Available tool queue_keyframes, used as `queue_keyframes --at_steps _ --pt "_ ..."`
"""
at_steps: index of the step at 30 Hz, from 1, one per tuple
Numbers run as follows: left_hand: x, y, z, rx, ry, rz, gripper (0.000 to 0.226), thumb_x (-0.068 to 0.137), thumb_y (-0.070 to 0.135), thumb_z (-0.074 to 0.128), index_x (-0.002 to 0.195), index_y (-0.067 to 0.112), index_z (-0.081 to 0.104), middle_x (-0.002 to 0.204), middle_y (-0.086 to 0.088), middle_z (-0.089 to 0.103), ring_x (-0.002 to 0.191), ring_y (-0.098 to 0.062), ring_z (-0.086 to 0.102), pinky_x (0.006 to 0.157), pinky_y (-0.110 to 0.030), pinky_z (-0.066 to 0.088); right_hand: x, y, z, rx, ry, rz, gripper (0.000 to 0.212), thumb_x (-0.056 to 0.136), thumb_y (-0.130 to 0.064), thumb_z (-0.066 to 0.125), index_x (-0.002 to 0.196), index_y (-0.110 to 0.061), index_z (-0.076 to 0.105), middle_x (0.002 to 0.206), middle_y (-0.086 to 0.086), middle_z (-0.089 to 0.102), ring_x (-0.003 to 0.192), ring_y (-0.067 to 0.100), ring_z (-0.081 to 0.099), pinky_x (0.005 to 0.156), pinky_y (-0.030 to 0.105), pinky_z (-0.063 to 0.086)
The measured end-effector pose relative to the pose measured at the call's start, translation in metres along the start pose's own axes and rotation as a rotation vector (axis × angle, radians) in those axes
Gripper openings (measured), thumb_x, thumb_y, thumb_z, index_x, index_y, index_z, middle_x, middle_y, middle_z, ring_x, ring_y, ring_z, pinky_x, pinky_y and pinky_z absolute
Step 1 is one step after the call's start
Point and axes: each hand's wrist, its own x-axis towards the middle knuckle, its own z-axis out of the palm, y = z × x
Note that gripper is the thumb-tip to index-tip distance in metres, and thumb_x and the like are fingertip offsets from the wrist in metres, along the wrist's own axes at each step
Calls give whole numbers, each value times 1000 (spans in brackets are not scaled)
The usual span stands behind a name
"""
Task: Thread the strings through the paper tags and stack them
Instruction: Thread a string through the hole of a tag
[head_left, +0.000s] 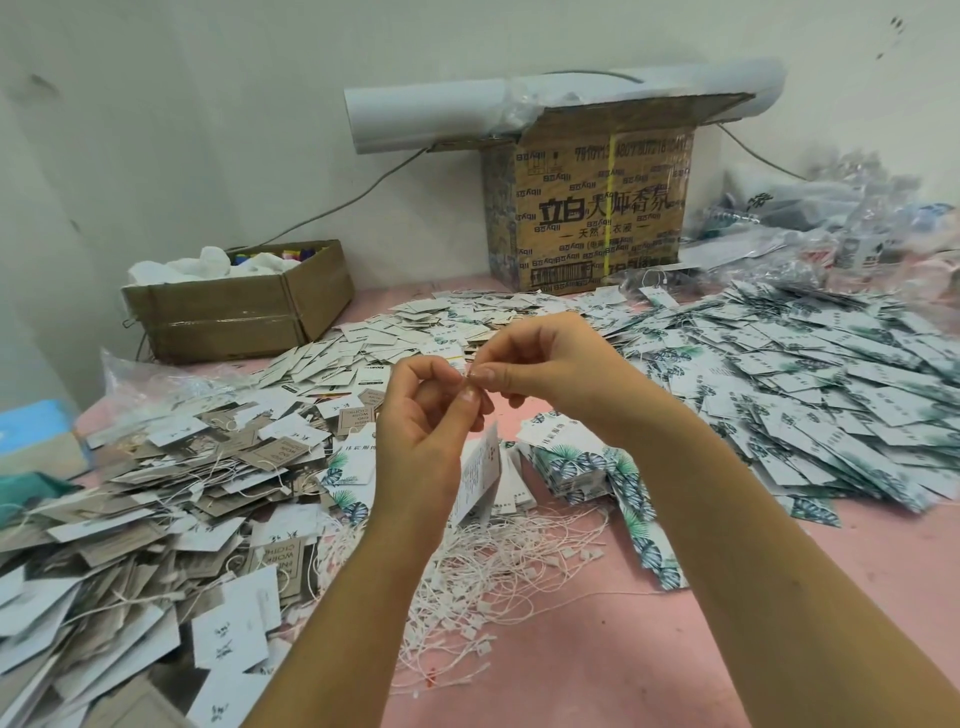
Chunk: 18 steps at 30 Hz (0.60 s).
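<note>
two hands meet fingertip to fingertip, raised over the pile of loose strings (498, 582) on the counter (597, 670). my left hand (426, 415) and right hand (550, 364) each pinch something tiny where they touch. i judge it to be the ends of one string, though it is too small to be sure. the paper tag (480, 467) hangs just under that pinch, above the pile's far edge, its long axis nearly upright and its lower end swung a little left. it sits closer to my left wrist. both wrists are lifted, palms turned inward. next i'd close the string, then drop the tag on the heap of strung tags (156, 493) left of the pile.
</note>
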Motion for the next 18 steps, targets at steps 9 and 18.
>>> queue_keyframes --at_steps 9,18 --pt "1 1 1 16 -17 10 23 88 -12 50 84 11 45 65 1 61 63 -9 58 62 -19 48 -1 1 -2 70 -35 2 28 78 14 60 80 -12 69 63 -7 67 62 4 62 67 17 52" --pt "1 1 0 6 -6 13 23 89 -10 50 84 12 45 63 3 62 63 -9 58 62 -20 48 0 2 -2 94 17 19 20 79 12 61 83 -7 67 70 6 64 59 6 60 61 18 51"
